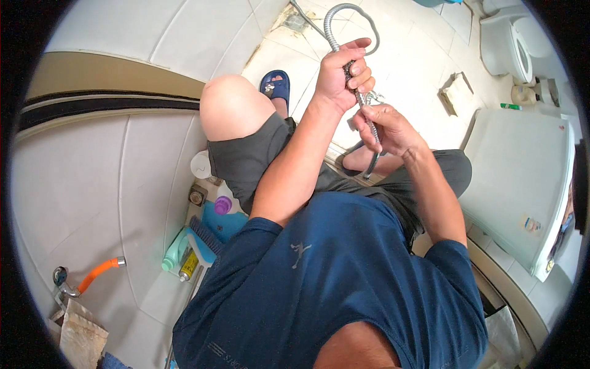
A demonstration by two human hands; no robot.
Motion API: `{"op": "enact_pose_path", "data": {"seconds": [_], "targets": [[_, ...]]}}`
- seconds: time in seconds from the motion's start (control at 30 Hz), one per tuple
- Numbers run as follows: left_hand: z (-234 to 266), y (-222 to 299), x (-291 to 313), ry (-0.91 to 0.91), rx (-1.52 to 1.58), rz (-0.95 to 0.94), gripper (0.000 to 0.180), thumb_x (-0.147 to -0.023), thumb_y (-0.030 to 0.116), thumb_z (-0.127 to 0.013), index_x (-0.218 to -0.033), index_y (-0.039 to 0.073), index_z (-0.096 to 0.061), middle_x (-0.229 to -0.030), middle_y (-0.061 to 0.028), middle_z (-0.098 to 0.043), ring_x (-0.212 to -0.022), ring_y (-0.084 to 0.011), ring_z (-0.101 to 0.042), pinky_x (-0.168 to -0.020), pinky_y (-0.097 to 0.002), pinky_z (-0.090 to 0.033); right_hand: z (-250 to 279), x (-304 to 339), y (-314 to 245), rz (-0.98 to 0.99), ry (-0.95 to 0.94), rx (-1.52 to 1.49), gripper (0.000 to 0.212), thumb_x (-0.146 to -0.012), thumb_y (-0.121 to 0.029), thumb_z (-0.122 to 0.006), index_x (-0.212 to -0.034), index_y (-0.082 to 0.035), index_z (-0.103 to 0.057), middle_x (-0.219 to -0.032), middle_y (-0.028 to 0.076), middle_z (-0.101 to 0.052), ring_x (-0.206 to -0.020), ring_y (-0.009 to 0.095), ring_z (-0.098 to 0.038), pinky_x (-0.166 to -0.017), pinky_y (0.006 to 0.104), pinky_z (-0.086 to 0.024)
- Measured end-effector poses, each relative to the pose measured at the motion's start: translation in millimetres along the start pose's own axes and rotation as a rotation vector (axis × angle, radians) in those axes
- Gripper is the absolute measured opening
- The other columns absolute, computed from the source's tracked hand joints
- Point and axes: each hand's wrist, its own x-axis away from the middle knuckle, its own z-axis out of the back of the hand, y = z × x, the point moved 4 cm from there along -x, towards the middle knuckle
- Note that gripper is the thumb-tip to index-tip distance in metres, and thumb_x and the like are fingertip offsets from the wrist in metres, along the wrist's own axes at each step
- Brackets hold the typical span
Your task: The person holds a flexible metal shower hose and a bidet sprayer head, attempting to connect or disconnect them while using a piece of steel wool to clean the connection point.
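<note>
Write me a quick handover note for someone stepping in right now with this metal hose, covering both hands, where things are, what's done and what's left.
Left hand: closed around the flexible metal hose, upper grip, at about knee height.
Right hand: closed on the same hose lower down, close under the left.
Hose: loops up past the left hand over the tiled floor; its lower end hangs between the knees. Its ends are hard to make out.
Nearby: bottles and a brush against the wall on the left; toilet at upper right.
Done: hose is in hand. Left: cannot tell whether either end is attached.
</note>
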Motion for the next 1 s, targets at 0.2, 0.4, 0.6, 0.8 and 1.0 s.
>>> {"op": "enact_pose_path", "data": {"seconds": [0.2,0.4,0.6,0.8,1.0], "targets": [[24.8,-10.2,-0.7,0.512,-0.143,-0.117,0.022,-0.093,0.007,-0.058,-0.114,0.002,-0.060,-0.066,-0.0039,-0.050,-0.046,-0.0149,-0.040,-0.050,-0.0367,-0.038,-8.9,11.4,-39.6,0.326,0.625,1.906,0.036,-0.101,-0.034,-0.065,-0.086,-0.002,-0.069,-0.060,0.017,-0.063,-0.053,0.034,-0.062,-0.056,0.0417,-0.052],[5.1,-2.9,-3.4,0.202,-0.052,-0.095,0.019,-0.099,0.010,-0.056,-0.116,0.007,-0.063,-0.059,0.0026,-0.046,-0.042,-0.0119,-0.038,-0.047,-0.0314,-0.036,1.6,8.7,-31.5,0.053,0.421,0.940,0.043,-0.104,-0.041,-0.062,-0.097,0.000,-0.071,-0.073,0.012,-0.072,-0.064,0.024,-0.071,-0.059,0.0358,-0.055],[-14.7,-10.0,9.0,-0.070,0.089,0.040,0.028,-0.101,0.011,-0.051,-0.123,0.004,-0.067,-0.055,0.0038,-0.043,-0.040,-0.0094,-0.033,-0.042,-0.0286,-0.032,-6.1,2.3,19.5,-0.048,-0.223,-0.394,0.069,-0.110,-0.054,-0.040,-0.119,0.011,-0.063,-0.086,0.023,-0.071,-0.050,0.028,-0.064,-0.047,0.0356,-0.052],[-24.3,-2.4,8.6,-0.193,0.151,0.040,0.029,-0.103,0.010,-0.048,-0.122,0.003,-0.068,-0.054,0.0035,-0.043,-0.040,-0.0099,-0.033,-0.042,-0.0292,-0.033,-17.6,-3.4,19.6,0.125,-0.435,-0.586,0.049,-0.110,-0.040,-0.050,-0.118,0.008,-0.057,-0.072,0.013,-0.064,-0.042,0.018,-0.051,-0.041,0.0296,-0.041],[-6.5,0.0,4.1,0.113,-0.008,-0.007,0.019,-0.098,0.010,-0.057,-0.115,0.004,-0.065,-0.058,0.0012,-0.047,-0.041,-0.0124,-0.036,-0.044,-0.0320,-0.035,-1.1,9.2,-24.9,0.050,0.239,0.673,0.032,-0.109,-0.032,-0.055,-0.095,-0.004,-0.061,-0.066,0.007,-0.064,-0.049,0.018,-0.059,-0.047,0.0294,-0.045]]}}
